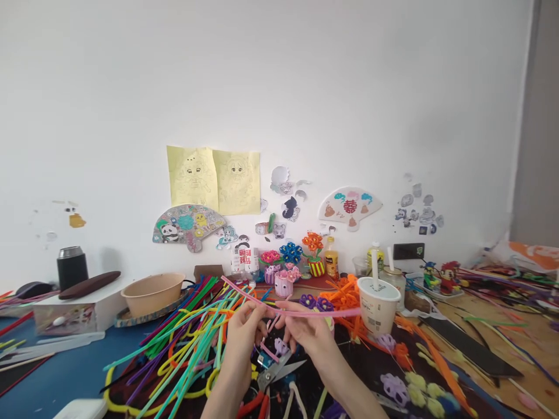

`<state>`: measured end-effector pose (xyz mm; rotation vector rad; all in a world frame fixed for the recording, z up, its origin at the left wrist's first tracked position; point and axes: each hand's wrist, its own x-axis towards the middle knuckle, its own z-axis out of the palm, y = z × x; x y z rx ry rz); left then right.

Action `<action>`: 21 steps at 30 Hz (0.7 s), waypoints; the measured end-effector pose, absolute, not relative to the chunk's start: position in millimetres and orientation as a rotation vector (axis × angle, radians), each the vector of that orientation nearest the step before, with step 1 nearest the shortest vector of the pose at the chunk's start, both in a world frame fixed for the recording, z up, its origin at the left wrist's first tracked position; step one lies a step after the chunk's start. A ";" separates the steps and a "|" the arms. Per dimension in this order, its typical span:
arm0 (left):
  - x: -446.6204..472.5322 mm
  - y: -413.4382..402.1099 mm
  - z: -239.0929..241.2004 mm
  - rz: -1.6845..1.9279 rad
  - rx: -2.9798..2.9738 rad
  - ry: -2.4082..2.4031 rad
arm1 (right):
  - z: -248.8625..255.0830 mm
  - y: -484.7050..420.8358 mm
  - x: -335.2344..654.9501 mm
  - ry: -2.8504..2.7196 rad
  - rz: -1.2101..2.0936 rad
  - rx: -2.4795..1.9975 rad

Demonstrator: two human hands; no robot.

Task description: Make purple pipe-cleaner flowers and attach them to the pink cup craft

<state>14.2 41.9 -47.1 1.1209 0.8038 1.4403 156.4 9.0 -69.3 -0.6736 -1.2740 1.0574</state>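
A long pink pipe cleaner (340,313) stretches between my two hands, with one end rising to the upper left and the other reaching toward the paper cup. My left hand (247,326) pinches it near the middle. Just to the right, my right hand (305,329) has its fingers closed on the same pipe cleaner. Shorter pink pieces hang between the fingers; how they join is hidden. Below the hands lie scissors (275,372) with orange-red handles, blades apart. A small purple pipe-cleaner flower (280,347) sits beneath the fingers.
Many loose pipe cleaners (192,343) cover the left middle. A lidded paper cup (378,305) with a straw stands to the right, near a dark phone-like slab (476,349). Pipe-cleaner flower pots (285,285) line the back. At left is a beige bowl (152,291).
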 end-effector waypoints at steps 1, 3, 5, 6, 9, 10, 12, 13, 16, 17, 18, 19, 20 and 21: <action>16.1 40.5 -46.8 1.426 1.129 0.797 | -70.1 11.0 157.4 -1.253 1.060 -0.669; 19.2 36.2 -45.2 1.411 1.134 0.776 | -71.2 14.3 159.3 -1.243 1.075 -0.662; 21.8 30.9 -43.0 1.407 1.126 0.746 | -71.6 16.4 159.9 -1.239 1.095 -0.647; 22.8 28.5 -42.0 1.405 1.121 0.731 | -71.6 17.0 159.7 -1.236 1.106 -0.637; 24.0 24.6 -40.4 1.398 1.106 0.691 | -70.6 16.8 159.0 -1.210 1.129 -0.616; 23.7 24.7 -40.4 1.403 1.099 0.681 | -70.1 16.4 159.4 -1.190 1.130 -0.612; 22.2 26.1 -40.7 1.432 1.077 0.670 | -69.2 15.5 161.4 -1.138 1.129 -0.607; 21.3 27.1 -41.0 1.453 1.062 0.668 | -69.0 15.3 162.9 -1.111 1.129 -0.605; 19.9 29.4 -42.4 1.494 1.026 0.664 | -68.8 15.7 167.4 -1.042 1.136 -0.602; 20.3 30.0 -43.3 1.491 1.024 0.659 | -68.7 15.9 168.4 -1.026 1.140 -0.603; 21.1 30.6 -44.5 1.480 1.028 0.652 | -68.7 15.9 168.9 -1.012 1.145 -0.606; 22.2 31.2 -45.9 1.463 1.039 0.643 | -68.5 15.8 169.2 -1.001 1.150 -0.610; 23.3 31.8 -47.4 1.447 1.052 0.633 | -68.3 15.4 169.1 -0.992 1.154 -0.614; 24.4 32.5 -48.9 1.432 1.066 0.624 | -68.0 15.0 168.9 -0.984 1.157 -0.619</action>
